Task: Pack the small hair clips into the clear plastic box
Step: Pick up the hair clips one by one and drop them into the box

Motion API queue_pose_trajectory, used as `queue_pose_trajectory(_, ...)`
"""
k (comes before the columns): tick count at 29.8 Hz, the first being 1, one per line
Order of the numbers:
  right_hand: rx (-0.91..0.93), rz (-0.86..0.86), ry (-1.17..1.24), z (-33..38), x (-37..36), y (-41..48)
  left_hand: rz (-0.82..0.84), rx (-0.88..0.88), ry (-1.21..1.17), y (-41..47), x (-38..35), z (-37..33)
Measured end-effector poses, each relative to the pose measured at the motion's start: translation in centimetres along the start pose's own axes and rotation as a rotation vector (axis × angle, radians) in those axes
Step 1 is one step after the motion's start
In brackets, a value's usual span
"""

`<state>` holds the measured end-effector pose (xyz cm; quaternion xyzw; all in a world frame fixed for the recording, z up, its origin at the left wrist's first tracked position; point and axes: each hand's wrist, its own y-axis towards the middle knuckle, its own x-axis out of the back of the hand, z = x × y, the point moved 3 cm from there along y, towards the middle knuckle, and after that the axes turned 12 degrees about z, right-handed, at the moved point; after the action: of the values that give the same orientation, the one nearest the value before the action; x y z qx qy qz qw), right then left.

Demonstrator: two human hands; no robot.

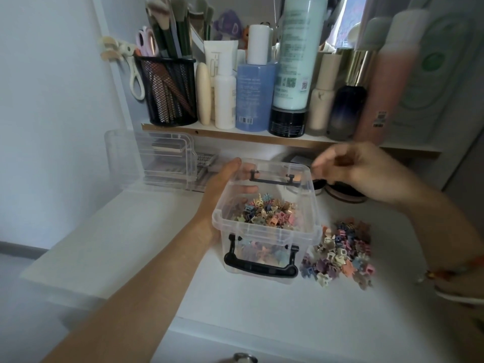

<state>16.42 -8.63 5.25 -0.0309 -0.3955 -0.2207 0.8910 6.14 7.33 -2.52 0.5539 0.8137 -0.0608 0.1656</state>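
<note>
The clear plastic box [309,200] with black latches stands open on the white desk, partly filled with small pastel hair clips [269,210]. My left hand [222,184] grips the box's left wall, thumb along the far rim and fingers seen through the plastic. A pile of loose hair clips [343,251] lies on the desk just right of the box. My right hand [351,169] hovers blurred above the box's far right corner, fingers loosely bent; I cannot tell whether it holds a clip.
The box's clear lid [157,158] leans against the wall at the back left. A shelf [262,138] above carries bottles, tubes and a black mesh cup of brushes [170,93]. Round compacts [340,192] sit behind my right hand.
</note>
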Motion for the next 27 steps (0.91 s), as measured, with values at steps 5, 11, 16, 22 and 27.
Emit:
queue_pose_trajectory(5, -0.226, 0.402, -0.269, -2.4, -1.3, 0.0, 0.011, 0.003, -0.02, 0.0, 0.0, 0.1)
queue_pose_trajectory(11, -0.277, 0.429, -0.304, -2.4, -2.1, 0.1, 0.013, 0.005, -0.027, -0.1, -0.1, 0.0)
queue_pose_trajectory(16, 0.098, -0.289, 0.137, 0.4, 0.4, -0.1, 0.007, -0.001, -0.012, -0.1, -0.2, 0.0)
queue_pose_trajectory(22, 0.209, -0.063, 0.307, 2.9, -0.7, -0.9, -0.022, 0.026, 0.001, -0.3, -0.2, -0.1)
queue_pose_trajectory(27, -0.083, 0.286, -0.079, -0.6, -0.4, -0.6, -0.009, 0.011, -0.025, -0.4, -0.4, -0.1)
